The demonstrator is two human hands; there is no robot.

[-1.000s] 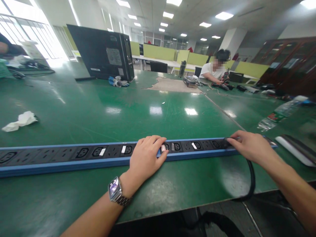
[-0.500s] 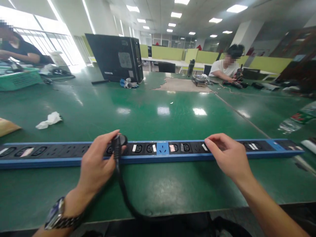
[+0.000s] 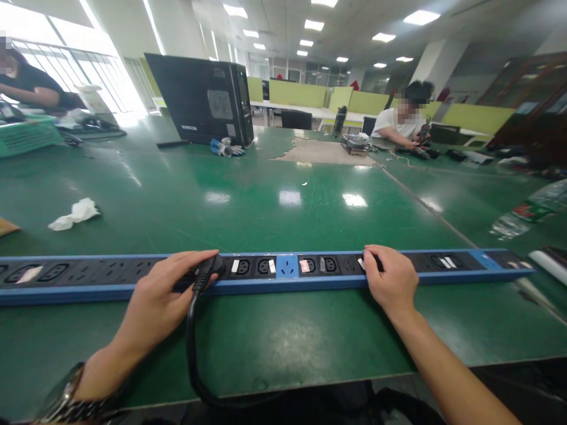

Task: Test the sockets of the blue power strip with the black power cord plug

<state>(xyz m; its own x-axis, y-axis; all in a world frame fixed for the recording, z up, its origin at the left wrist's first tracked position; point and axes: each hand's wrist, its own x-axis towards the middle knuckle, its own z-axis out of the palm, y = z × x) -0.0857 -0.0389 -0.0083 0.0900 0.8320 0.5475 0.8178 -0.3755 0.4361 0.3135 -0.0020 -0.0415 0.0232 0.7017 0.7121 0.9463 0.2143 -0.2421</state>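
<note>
A long blue-edged power strip (image 3: 257, 288) with black sockets lies across the green table in front of me. My left hand (image 3: 166, 283) is closed on a black power plug (image 3: 206, 273), which sits against the strip's sockets left of the blue socket (image 3: 287, 266). How deep the plug sits is hidden. From it a thick black cable (image 3: 192, 348) curves down past the table's near edge. My right hand (image 3: 392, 277) rests on the strip right of the blue socket, fingers curled around its far edge and thumb in front. White and pink labels mark some sockets.
A black computer case (image 3: 204, 100) stands at the back left, with gloves (image 3: 227, 147) beside it. Crumpled tissue (image 3: 75, 213) lies at left, a plastic bottle (image 3: 529, 209) at right. A green basket (image 3: 29, 136) is far left. Two other people sit across the table.
My left hand has lowered the plug onto the strip and flattened over it. My right hand has moved slightly left and closed onto the strip. The view has shifted a little.
</note>
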